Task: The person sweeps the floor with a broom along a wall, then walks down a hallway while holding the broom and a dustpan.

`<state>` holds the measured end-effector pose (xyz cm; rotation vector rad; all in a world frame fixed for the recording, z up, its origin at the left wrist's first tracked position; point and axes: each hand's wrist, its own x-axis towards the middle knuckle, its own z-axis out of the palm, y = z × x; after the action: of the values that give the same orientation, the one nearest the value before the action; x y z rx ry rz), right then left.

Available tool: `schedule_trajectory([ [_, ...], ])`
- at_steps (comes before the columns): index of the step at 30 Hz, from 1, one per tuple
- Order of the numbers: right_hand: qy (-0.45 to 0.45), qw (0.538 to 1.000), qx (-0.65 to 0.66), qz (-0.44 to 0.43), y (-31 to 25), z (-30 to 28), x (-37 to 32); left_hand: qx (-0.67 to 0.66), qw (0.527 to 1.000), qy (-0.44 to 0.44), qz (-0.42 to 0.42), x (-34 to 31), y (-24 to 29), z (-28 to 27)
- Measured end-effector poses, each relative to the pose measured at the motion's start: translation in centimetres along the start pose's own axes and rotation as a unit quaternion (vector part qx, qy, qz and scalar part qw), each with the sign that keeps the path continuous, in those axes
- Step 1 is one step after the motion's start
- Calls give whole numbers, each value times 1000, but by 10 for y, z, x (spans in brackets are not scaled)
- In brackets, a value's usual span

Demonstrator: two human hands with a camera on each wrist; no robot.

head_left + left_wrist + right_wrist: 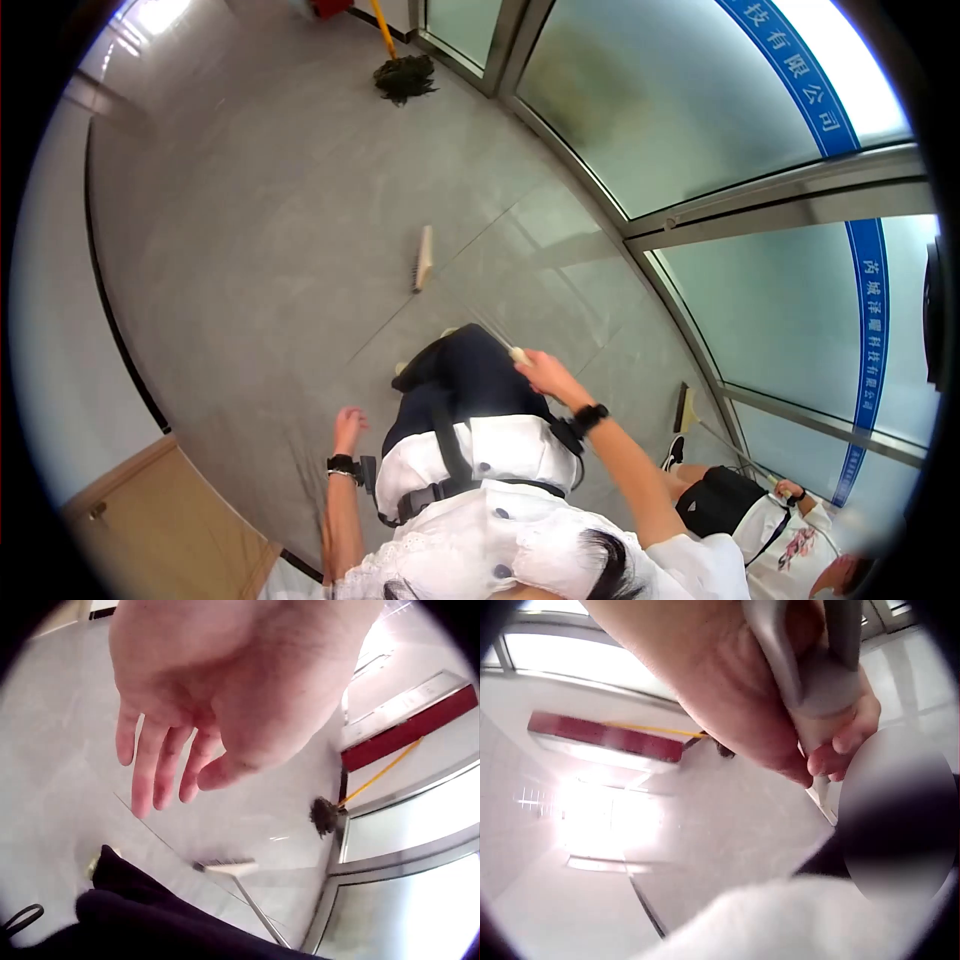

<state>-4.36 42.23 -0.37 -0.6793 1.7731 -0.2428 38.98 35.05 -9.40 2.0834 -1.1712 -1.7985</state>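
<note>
Right hand (548,378) gripping broom pole (492,330), left hand (349,430) open

Landmark: brush head (424,258).
Right hand is curling its fingers round the pole's pale end, behind and right of the brush head. Left hand is hanging behind and left of it, fingers loosely extended, palm bare, holding nothing.
Brush head is lying on the floor (250,220), ahead of both hands and just beyond the person's dark trousers (465,375). Pole is running from it back toward the right hand.
Edges: glass wall (640,100) is standing right of the brush head, its metal frame meeting the floor. Left wall's dark base strip (115,330) is running well left of it; wooden door (175,515) is sitting behind and left.
Mop (404,78) is resting well ahead, near the glass wall. Second person (760,520) is holding another broom (685,408), behind and right.
Open floor is stretching ahead and left of the brush head.
</note>
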Motion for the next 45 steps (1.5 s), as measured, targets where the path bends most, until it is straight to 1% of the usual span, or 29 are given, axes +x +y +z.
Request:
schedule_trajectory([
  [2, 2, 997, -43, -69, -3, 27, 46, -4, 1000, -2, 18, -13, 13, 22],
  [4, -35, 992, 26, -115, -16, 40, 79, -1, 999, 5, 38, -20, 22, 30],
  [6, -109, 992, 64, -21, -48, 50, 100, 3, 998, 23, 55, -34, 17, 33],
  [7, -108, 991, 81, -19, -56, 57, 110, 4, 998, 30, 56, -39, 12, 29],
  [9, -108, 988, 113, -15, -63, 66, 130, 24, 998, 62, 9, -57, 0, 14],
  [12, -89, 978, 187, 4, -70, 55, 126, 15, 994, 81, -73, -72, -22, -12],
  [13, -87, 974, 208, 3, -61, 53, 129, 20, 992, 87, -92, -75, -26, -17],
  [15, -81, 965, 249, 1, -24, 37, 132, 28, 986, 99, -129, -76, -34, -26],
  [17, -92, 956, 277, 28, 1, 4, 104, 44, 987, 91, -123, -70, -40, -25],
  [18, -66, 949, 308, 26, 21, -3, 94, 52, 988, 86, -120, -67, -40, -23],
  [19, -54, 953, 298, 23, 40, -16, 79, 51, 990, 78, -105, -61, -36, -17],
  [21, -31, 944, 315, 96, 86, -26, 48, 49, 994, 62, -75, -48, -21, -4],
  [23, 11, 934, 338, 116, 119, -33, 14, 59, 997, 35, -38, -36, 4, 11],
  [25, 29, 914, 372, 159, 155, -39, -19, 70, 998, 7, -3, -22, 25, 24],
  [27, 57, 900, 379, 205, 178, -46, -47, 79, 996, -23, 28, -6, 34, 36],
  [30, 91, 883, 371, 272, 196, -50, -67, 95, 994, -33, 43, 9, 48, 46],
  [31, 115, 883, 367, 269, 196, -49, -70, 89, 995, -36, 37, 12, 52, 49],
  [34, 103, 934, 271, 209, 186, -39, -65, 91, 995, -42, 19, 17, 57, 46],
  [37, 97, 941, 253, 204, 147, -37, -72, 131, 990, -46, -5, 31, 35, 37],
  [39, 109, 952, 233, 166, 127, -39, -79, 158, 986, -44, -25, 46, 20, 36],
  [42, 106, 963, 212, 130, 99, -36, -70, 138, 988, 48, -55, 48, 30, 41],
  [43, 97, 967, 205, 115, 86, -34, -57, 139, 988, 55, -45, 48, 31, 42],
  [45, 77, 984, 138, 87, 59, -32, -29, 142, 987, 70, -25, 47, 31, 42],
])
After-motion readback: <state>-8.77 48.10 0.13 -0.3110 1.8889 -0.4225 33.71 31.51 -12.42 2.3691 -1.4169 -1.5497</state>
